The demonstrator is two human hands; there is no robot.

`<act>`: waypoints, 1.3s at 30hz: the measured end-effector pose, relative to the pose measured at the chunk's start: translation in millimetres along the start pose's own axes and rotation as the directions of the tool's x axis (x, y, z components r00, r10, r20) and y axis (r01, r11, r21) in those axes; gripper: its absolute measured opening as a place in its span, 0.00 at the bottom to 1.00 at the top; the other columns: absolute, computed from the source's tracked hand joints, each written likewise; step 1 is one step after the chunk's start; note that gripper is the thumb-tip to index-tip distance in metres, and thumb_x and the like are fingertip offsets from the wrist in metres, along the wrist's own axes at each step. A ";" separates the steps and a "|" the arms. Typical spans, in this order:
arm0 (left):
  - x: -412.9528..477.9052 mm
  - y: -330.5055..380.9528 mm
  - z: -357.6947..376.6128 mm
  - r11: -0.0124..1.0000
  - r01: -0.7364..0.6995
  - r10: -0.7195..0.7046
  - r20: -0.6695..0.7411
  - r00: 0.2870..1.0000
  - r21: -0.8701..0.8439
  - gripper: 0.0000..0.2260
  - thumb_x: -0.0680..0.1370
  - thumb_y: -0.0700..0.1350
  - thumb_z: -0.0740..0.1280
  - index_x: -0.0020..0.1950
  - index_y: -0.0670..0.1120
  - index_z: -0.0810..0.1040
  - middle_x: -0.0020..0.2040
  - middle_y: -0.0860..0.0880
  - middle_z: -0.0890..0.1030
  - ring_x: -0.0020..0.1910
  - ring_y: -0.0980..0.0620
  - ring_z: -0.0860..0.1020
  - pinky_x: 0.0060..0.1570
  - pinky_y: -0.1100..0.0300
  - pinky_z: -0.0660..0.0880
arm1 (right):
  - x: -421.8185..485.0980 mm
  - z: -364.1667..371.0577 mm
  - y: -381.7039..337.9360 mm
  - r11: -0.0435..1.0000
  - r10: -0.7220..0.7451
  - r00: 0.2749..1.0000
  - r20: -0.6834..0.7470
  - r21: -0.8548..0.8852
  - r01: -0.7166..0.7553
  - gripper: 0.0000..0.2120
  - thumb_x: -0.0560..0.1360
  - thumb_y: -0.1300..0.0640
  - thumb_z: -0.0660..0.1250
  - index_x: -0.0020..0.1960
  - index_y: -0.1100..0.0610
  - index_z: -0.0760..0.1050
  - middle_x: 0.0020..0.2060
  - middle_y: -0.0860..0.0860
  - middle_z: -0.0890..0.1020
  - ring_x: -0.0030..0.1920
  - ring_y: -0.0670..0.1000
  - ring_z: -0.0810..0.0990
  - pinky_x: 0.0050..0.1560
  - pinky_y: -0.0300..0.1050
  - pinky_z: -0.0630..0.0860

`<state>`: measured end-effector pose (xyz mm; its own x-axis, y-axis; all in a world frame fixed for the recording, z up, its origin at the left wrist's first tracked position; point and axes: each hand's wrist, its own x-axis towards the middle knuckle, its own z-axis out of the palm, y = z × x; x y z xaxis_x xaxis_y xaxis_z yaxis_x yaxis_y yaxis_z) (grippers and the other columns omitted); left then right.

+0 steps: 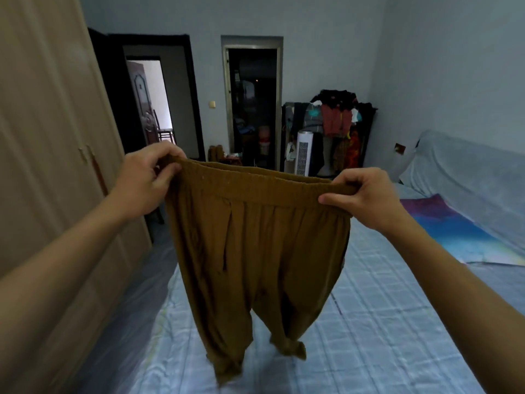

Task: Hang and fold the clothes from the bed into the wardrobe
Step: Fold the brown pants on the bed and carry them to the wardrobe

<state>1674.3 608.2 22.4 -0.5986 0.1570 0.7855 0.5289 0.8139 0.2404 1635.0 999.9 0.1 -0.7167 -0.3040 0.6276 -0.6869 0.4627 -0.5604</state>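
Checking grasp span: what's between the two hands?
Head view: the waistband of the trousers spans it, pinched at its ends by the left hand and right hand; legs hang down over the bed.

- Walls: pale blue-grey, dim.
- Wardrobe: beige, left of left hand.
- Doorway, second doorway: beyond left hand.
- Rack, white tower: beyond right hand.
- Bed: checked blue sheet, below both.
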 end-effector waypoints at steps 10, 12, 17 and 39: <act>-0.4 102.3 -47.6 0.977 0.022 -0.072 -0.229 0.971 -0.214 0.13 0.79 0.41 0.62 0.52 0.61 0.75 0.52 0.48 0.79 0.53 0.51 0.78 0.55 0.58 0.77 | -27.1 -73.4 -78.6 0.952 -0.210 0.925 -0.317 0.151 0.268 0.14 0.68 0.55 0.80 0.39 0.57 0.75 0.35 0.48 0.78 0.34 0.43 0.75 0.35 0.35 0.75; 9.5 113.5 -59.3 0.973 0.010 -0.069 -0.251 0.966 -0.229 0.12 0.79 0.41 0.62 0.53 0.60 0.75 0.54 0.45 0.79 0.55 0.50 0.78 0.56 0.58 0.77 | -20.4 -84.7 -91.8 0.948 -0.217 0.914 -0.343 0.149 0.281 0.15 0.67 0.54 0.80 0.37 0.51 0.73 0.34 0.46 0.77 0.34 0.41 0.74 0.35 0.34 0.73; 26.4 110.7 -63.9 0.968 0.025 -0.090 -0.256 0.962 -0.249 0.10 0.79 0.40 0.62 0.55 0.53 0.77 0.55 0.44 0.79 0.55 0.51 0.78 0.56 0.58 0.77 | 3.0 -94.7 -101.6 0.944 -0.220 0.912 -0.347 0.159 0.288 0.16 0.66 0.51 0.80 0.36 0.47 0.71 0.32 0.44 0.76 0.31 0.39 0.74 0.32 0.33 0.72; 51.0 -237.3 251.0 0.810 0.546 -0.527 0.142 0.838 -0.214 0.08 0.79 0.39 0.67 0.53 0.52 0.79 0.47 0.55 0.79 0.48 0.56 0.78 0.49 0.58 0.76 | 180.5 157.3 240.6 0.889 0.456 0.889 0.036 0.015 -0.457 0.05 0.71 0.60 0.77 0.45 0.54 0.82 0.42 0.53 0.84 0.44 0.52 0.84 0.42 0.44 0.83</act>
<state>1367.2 563.5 -137.7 -0.8656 -0.2183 0.4506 0.2305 0.6251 0.7457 1321.4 925.4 -106.5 -0.9550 -0.0888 0.2830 -0.2851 0.5383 -0.7931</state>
